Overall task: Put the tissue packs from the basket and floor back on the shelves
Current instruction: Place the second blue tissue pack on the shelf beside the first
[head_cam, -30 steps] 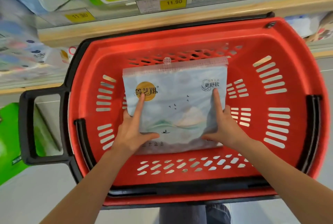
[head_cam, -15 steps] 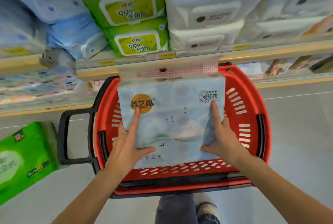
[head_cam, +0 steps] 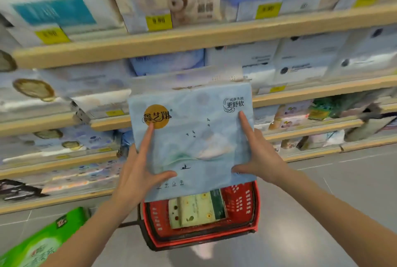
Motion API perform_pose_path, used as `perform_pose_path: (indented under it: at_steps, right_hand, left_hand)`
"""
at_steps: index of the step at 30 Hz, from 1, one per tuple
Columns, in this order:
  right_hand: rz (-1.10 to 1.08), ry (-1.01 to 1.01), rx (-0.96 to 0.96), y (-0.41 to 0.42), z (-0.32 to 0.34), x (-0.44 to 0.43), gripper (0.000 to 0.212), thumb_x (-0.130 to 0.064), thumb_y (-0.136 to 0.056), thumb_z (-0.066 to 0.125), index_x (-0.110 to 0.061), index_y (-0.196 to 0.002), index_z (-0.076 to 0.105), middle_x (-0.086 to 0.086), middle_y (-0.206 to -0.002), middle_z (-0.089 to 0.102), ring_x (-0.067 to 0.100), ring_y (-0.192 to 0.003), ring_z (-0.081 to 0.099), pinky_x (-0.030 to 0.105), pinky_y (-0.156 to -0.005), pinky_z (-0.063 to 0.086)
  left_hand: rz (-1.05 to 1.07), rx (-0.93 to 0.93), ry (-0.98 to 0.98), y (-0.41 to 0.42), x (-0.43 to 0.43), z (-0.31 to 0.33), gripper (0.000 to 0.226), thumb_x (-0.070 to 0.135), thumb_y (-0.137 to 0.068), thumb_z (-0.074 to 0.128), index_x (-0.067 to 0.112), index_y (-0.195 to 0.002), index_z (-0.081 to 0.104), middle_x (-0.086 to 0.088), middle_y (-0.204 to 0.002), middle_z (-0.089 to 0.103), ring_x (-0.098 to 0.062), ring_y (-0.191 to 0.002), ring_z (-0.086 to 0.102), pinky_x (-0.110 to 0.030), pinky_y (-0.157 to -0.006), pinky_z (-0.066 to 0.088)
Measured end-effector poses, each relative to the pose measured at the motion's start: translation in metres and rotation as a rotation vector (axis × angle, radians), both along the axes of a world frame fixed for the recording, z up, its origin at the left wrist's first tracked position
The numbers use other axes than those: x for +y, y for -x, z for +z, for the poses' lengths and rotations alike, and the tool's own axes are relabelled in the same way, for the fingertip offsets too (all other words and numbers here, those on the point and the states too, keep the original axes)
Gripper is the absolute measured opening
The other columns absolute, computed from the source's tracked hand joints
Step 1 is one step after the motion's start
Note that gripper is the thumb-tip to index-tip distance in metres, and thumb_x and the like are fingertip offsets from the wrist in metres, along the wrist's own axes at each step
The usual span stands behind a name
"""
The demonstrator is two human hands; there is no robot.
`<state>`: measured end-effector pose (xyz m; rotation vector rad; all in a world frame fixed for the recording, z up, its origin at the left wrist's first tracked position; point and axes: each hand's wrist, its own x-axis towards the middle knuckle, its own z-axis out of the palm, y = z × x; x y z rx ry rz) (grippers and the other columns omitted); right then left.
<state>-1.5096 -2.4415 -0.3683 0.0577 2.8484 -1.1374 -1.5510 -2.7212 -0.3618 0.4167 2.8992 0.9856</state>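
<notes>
I hold a pale blue tissue pack (head_cam: 193, 137) with a gold round logo up in front of the shelves, well above the basket. My left hand (head_cam: 139, 168) grips its left side and my right hand (head_cam: 257, 155) grips its right side, thumbs on the lower front. Below it stands the red basket (head_cam: 249, 206) on the floor, with a cream and green tissue pack (head_cam: 197, 208) lying inside. A green tissue pack (head_cam: 43, 243) lies on the floor at the lower left.
Wooden-edged shelves (head_cam: 193, 36) fill the upper view in several tiers, packed with tissue packs and yellow price tags (head_cam: 159, 22). Grey tiled floor (head_cam: 322, 213) spreads to the right of the basket.
Both hands have lifted the pale blue pack out of the basket and up to shelf height. A cream and green pack has come into sight in the basket.
</notes>
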Motion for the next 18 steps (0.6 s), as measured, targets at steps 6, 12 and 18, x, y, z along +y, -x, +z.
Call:
perform_pose_path:
  at_steps: [6,12,18]
  right_hand:
    - [-0.065,-0.033,0.223,-0.021,0.149,0.009,0.13,-0.025,-0.055,0.086,-0.055,-0.13,-0.016,0.01,-0.123,0.044,0.031,-0.113,0.046,0.027,-0.077,0.035]
    - [-0.083,-0.044,0.509,-0.048,0.293,-0.001,0.123,-0.024,-0.049,0.087,-0.052,-0.135,0.003,0.004,-0.135,0.047,0.023,-0.124,0.044,0.036,-0.096,0.041]
    - [-0.069,-0.034,0.751,-0.061,0.406,-0.009,0.119,-0.028,-0.05,0.087,-0.049,-0.137,0.009,-0.003,-0.131,0.045,0.016,-0.126,0.041,0.036,-0.101,0.038]
  left_hand:
    - [-0.071,0.217,-0.077,-0.003,0.002,0.142,0.116,0.05,-0.055,0.078,0.052,-0.139,-0.002,0.005,-0.146,0.032,-0.024,-0.133,0.034,-0.035,-0.089,0.038]
    - [-0.103,0.428,-0.137,-0.015,-0.015,0.281,0.118,0.079,-0.045,0.065,0.057,-0.139,-0.004,-0.005,-0.145,0.041,-0.03,-0.13,0.042,-0.045,-0.097,0.042]
    - [-0.099,0.681,-0.215,-0.03,-0.027,0.399,0.118,0.075,-0.043,0.062,0.041,-0.145,0.012,-0.009,-0.134,0.053,-0.029,-0.121,0.051,-0.043,-0.09,0.045]
